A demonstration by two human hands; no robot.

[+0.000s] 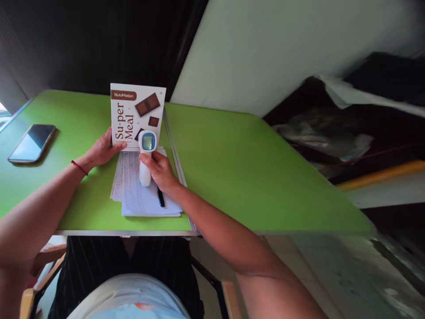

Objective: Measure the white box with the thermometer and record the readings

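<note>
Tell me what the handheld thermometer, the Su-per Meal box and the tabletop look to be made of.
Thermometer, gripped by the right hand: likely moulded plastic, smooth white shell with a blue ring round its lit screen. Su-per Meal box, steadied by the left hand: printed cardboard, judging by flat faces and crisp edges. Tabletop: matte green surface, probably laminate or plastic, with a metal-looking edge strip.

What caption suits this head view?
Right hand aims thermometer at box steadied by left hand.
</note>
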